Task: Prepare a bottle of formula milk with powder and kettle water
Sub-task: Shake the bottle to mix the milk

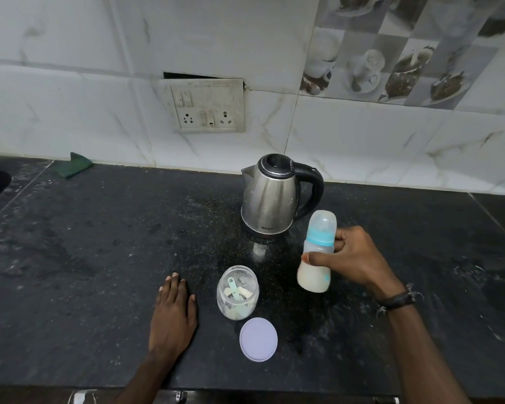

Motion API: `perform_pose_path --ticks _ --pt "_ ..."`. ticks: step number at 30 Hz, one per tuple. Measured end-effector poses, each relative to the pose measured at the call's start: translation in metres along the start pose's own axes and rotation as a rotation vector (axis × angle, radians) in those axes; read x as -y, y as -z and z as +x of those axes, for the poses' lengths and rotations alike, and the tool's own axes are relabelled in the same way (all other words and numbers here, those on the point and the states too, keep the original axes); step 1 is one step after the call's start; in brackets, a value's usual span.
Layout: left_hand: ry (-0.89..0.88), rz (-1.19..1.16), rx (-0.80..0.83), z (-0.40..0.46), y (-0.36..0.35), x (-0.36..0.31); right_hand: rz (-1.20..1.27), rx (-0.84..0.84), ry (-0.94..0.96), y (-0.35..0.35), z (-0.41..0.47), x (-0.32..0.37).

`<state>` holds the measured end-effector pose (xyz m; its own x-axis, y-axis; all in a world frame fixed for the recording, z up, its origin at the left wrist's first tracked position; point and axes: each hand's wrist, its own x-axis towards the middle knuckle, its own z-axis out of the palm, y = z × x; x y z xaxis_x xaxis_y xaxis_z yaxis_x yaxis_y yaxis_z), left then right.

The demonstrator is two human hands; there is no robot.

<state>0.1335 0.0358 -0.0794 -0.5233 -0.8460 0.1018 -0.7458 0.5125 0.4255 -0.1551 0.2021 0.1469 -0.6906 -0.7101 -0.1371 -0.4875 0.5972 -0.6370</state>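
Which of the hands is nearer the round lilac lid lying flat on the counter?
Left. The left hand rests flat on the counter just left of the round lilac lid; the right hand is farther, up-right, gripping the milk-filled baby bottle.

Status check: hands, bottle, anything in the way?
Right hand grips capped bottle, milky inside. Left hand flat on counter. Open powder jar close beside bottle.

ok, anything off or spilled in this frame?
Mostly small things. Pale specks are scattered over the counter around the kettle, possibly spilled powder. The jar stands open with the scoop inside, its lid lying beside it. The wall socket plate sits askew with a dark gap above it.
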Motion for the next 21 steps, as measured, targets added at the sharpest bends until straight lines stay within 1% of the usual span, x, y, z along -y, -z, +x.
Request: perform_pose_path --ticks 2,4,5,8,10,11,13,14,16,17,18,20,21 --pt "0.003 -0.003 0.003 -0.0001 0.0004 0.0002 -0.134 -0.061 0.029 -0.0021 0.0004 -0.0017" --pt "0.006 -0.003 0.006 0.0002 0.0009 0.0006 -0.116 -0.101 0.030 -0.0016 0.0022 0.0004" --pt "0.006 -0.002 0.007 -0.0001 0.0009 0.0002 -0.114 -0.082 0.002 -0.0005 0.0011 0.0027" --pt "0.003 -0.001 0.003 -0.0008 0.0013 -0.0002 -0.220 0.022 -0.006 -0.0002 0.0028 0.0005" --pt "0.004 -0.003 0.002 -0.0006 0.0019 0.0000 -0.082 0.050 -0.007 -0.0009 0.0020 0.0023" --pt "0.004 0.000 0.002 -0.0005 0.0019 0.0000 -0.036 0.013 -0.028 -0.0015 0.0008 0.0042" --pt "0.000 0.011 0.003 -0.0008 0.0013 -0.0006 -0.117 -0.068 -0.024 -0.0029 0.0018 0.0054" --pt "0.000 0.011 0.005 -0.0011 0.0014 -0.0005 -0.172 -0.058 -0.014 -0.0036 0.0025 0.0051" --pt "-0.002 0.007 0.000 -0.0010 0.0015 0.0002 -0.085 -0.008 0.011 -0.0056 0.0017 0.0059" --pt "-0.005 0.006 -0.004 -0.0005 0.0015 0.0006 -0.036 -0.016 0.007 -0.0055 -0.0004 0.0069" --pt "-0.004 0.006 -0.004 -0.0003 0.0012 0.0006 -0.037 -0.028 0.017 -0.0067 0.0001 0.0054" --pt "-0.001 0.008 0.005 -0.0007 0.0010 0.0006 -0.128 -0.024 0.000 -0.0056 0.0010 0.0052" --pt "-0.003 0.006 0.003 -0.0009 0.0007 0.0007 -0.088 -0.011 -0.010 -0.0053 0.0004 0.0052"
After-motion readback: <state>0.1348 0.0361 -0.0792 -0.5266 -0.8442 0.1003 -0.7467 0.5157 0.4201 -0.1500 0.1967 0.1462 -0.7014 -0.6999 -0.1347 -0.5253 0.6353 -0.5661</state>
